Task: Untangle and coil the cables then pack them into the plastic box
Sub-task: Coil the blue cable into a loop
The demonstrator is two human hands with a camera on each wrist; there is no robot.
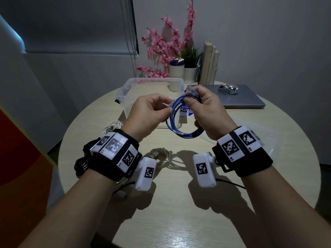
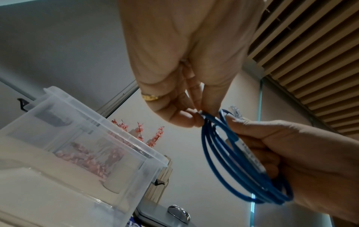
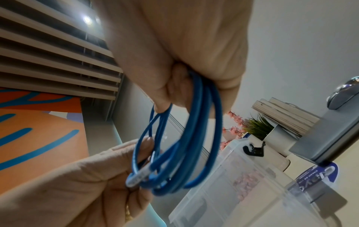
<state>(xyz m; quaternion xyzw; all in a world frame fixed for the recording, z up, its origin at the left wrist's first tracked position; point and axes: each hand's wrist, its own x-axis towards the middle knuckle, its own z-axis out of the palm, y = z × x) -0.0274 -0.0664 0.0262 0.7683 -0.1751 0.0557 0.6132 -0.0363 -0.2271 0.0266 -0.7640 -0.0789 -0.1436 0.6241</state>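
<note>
While both hands hover above the round wooden bench [image 1: 179, 203], the clear plastic box [image 1: 125, 92] serves as the landmark at the far middle of it, open-topped and with no cable inside that shows. Well left of the box and nearer the person, a black cable bundle [image 1: 81, 162] lies at the bench edge beside the left wrist, with a white cable tangle [image 1: 112, 126] just behind that wrist. Directly in front of the box, raised off the bench, the left hand [image 1: 149, 115] has its fingers [image 2: 180, 116] curled, thumb and fingertips pinching one end of the blue network cable [image 1: 180, 134], where a clear plug shows in the right wrist view. That cable is wound into a coil of several loops, hanging between the two hands in front of the box's near wall. Below the coil, nearer the person than the box, a beige USB cable [image 1: 162, 154] rests loosely coiled on the bench. Just right of the coil, the right hand [image 1: 208, 111] grips the loops in its curled fingers [image 3: 174, 86], and the thumb and forefinger pinch the other clear plug above the coil. Right of the box lies a closed grey laptop [image 1: 249, 99] with a silver mouse [image 1: 228, 88] on top.
</note>
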